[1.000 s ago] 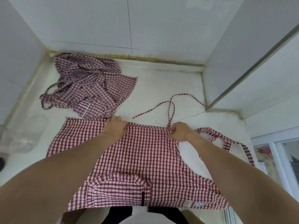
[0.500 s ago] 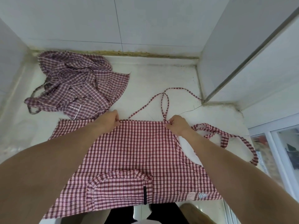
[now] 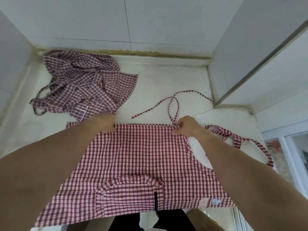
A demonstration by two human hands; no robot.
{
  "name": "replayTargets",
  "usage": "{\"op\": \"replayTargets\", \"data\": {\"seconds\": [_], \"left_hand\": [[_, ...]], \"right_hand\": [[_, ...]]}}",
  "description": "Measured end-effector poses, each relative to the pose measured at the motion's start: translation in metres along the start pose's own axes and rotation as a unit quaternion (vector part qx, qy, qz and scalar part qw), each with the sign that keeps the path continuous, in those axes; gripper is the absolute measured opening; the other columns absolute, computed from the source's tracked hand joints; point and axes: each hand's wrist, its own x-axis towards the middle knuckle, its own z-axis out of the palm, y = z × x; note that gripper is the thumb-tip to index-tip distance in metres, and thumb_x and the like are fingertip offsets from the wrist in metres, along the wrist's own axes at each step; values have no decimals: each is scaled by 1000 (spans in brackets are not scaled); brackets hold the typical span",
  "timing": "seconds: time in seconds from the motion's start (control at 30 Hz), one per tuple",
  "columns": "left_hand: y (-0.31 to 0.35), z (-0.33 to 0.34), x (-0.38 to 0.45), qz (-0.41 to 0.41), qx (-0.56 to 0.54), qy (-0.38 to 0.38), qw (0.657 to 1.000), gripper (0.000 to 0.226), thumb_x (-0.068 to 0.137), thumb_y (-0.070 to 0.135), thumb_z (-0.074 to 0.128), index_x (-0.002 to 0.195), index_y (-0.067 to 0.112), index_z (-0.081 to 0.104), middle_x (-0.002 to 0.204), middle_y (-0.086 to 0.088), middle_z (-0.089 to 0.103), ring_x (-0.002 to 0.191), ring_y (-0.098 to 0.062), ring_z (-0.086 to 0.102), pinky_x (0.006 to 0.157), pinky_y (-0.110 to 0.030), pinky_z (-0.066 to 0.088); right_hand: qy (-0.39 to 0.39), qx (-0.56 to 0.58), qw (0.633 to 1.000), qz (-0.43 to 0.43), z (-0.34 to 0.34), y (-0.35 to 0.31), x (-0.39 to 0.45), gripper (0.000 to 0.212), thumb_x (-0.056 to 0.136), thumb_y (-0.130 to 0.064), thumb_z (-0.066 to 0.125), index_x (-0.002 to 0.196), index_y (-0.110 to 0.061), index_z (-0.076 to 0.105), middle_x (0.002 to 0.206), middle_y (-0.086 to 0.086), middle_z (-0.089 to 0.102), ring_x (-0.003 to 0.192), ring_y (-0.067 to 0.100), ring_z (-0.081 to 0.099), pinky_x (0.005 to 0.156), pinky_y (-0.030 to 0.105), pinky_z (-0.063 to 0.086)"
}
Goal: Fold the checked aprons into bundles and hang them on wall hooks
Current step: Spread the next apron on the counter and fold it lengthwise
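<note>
Both hands, left (image 3: 106, 124) and right (image 3: 186, 126), still pinching the spread apron's (image 3: 141, 164) far edge, strap loop (image 3: 173, 105) shifted, crumpled apron (image 3: 83, 87) behind, pale tabletop (image 3: 166, 80), tiled wall (image 3: 150, 22)

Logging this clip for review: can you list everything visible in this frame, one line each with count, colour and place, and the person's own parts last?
Flat apron: 1, red and white check, spread on the counter nearest the person, pocket at its near edge.
Crumpled apron: 1, red and white check, heaped at the far left near the wall.
Ties: several, same check, looped beyond the flat apron's far edge and trailing off to its right.
Counter: 1, off-white, under both aprons.
Wall tiles: white, behind the counter.
Left hand: 1, gripping the flat apron's far edge.
Right hand: 1, pinching the far edge where a tie joins.
</note>
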Motion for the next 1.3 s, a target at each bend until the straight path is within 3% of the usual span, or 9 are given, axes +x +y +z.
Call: {"op": "replayTargets", "data": {"seconds": [0.13,0.37,0.47,0.6,0.7,0.83,1.1,1.2,1.3], "left_hand": [[-5,6,-2,-44,-1,75,996,35,100,42,52,105,10,63,97,-1,63,87,-19,60,82,-33,50],[20,29,-16,-174,68,162,969,48,92,22,51,137,12,37,138,-15,44,130,-33,39,113,-59,25],[72,54,-37,-41,23,314,948,49,91,25,50,136,12,36,130,-12,41,123,-29,41,112,-50,32],[146,82,-55,70,-91,133,985,93,87,71,46,155,29,-1,157,-17,9,146,-41,11,117,-66,11],[163,89,-52,47,-46,64,996,109,81,79,48,151,37,-26,160,-19,-22,147,-48,-12,112,-74,0],[162,82,-53,5,-45,39,998,114,82,72,57,150,36,-28,158,-19,-30,145,-49,-18,112,-75,5],[159,55,-54,-96,21,-45,994,122,78,52,77,155,23,-13,157,-33,-16,143,-59,-2,111,-75,8],[175,43,-51,-60,-24,58,996,114,77,47,79,156,17,3,159,-28,4,147,-46,9,116,-66,16],[190,51,-44,36,-95,81,991,124,75,58,76,156,26,-13,162,-16,-16,150,-39,-9,118,-65,11]], "right_hand": [[28,-23,999,7,2,0,4,39,86,-51,70,90,-13,61,92,3,64,91,22,62,76,29,43],[52,-27,998,12,6,-3,-6,68,98,-55,48,143,-5,46,142,13,53,129,30,51,105,39,41],[67,-53,996,22,10,-7,-4,58,97,-57,49,124,-7,60,122,11,65,109,28,62,91,37,49],[84,-74,993,35,14,-10,1,50,92,-61,53,83,-12,56,91,7,67,71,17,57,68,33,51],[63,-19,998,-10,10,-2,-4,60,83,-58,70,116,-10,54,107,3,62,95,21,60,84,36,50],[-34,12,997,-71,-10,24,-18,67,71,-35,88,128,-21,55,114,-2,64,104,19,62,96,36,48],[43,54,997,-28,-63,90,-38,21,83,-30,80,96,-18,67,76,1,68,67,15,64,58,21,48],[38,57,998,-9,-65,101,-37,22,87,-25,76,104,-18,64,90,10,72,73,20,68,70,29,56],[89,55,994,-8,-61,108,-37,22,92,-13,67,113,-14,60,97,11,64,77,23,62,69,28,51]]}}
